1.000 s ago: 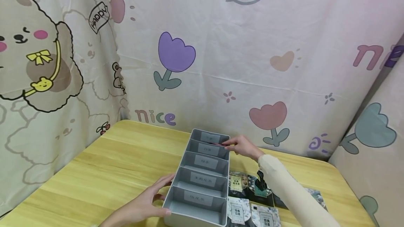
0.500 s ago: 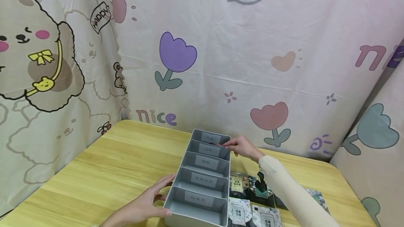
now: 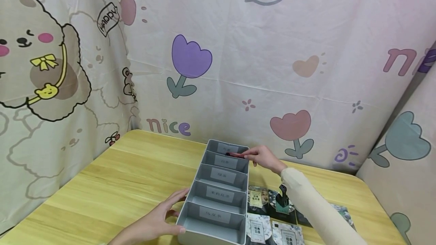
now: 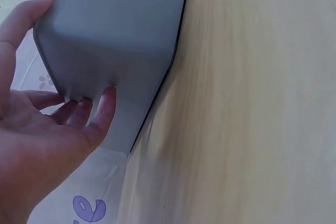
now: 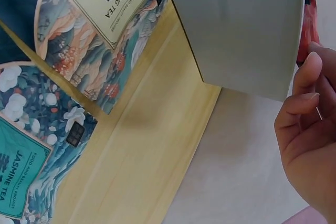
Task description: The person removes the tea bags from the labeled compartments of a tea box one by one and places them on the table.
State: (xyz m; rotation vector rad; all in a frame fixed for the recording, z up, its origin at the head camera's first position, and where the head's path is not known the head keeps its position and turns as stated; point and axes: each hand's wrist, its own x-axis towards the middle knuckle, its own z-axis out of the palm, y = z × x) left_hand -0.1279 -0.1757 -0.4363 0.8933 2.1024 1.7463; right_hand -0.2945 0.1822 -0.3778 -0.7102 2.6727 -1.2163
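A long grey divider box (image 3: 204, 238) stands on the table, with a labelled back wall in each compartment. My left hand (image 3: 151, 220) grips its near-left corner, thumb at the front and fingers bent against the side. In the left wrist view those fingertips press the box's wall (image 4: 121, 30). At the far end, my right hand (image 3: 265, 158) pinches a small red packet (image 3: 237, 155) over the farthest compartment. The right wrist view shows that red packet (image 5: 308, 27) at the fingertips beyond the box's rim, partly hidden.
Right of the box lie several tea packs: an oolong tea pack (image 3: 257, 199), a jasmine tea pack (image 5: 23, 169) and pale packs (image 3: 257, 229) nearer me. A small black object (image 3: 282, 196) shows beside the right sleeve. A printed curtain (image 3: 231, 67) hangs behind the table.
The red packet now shows more above the far compartment's edge, and my right hand has shifted very slightly. My left hand and the box stay as they were.
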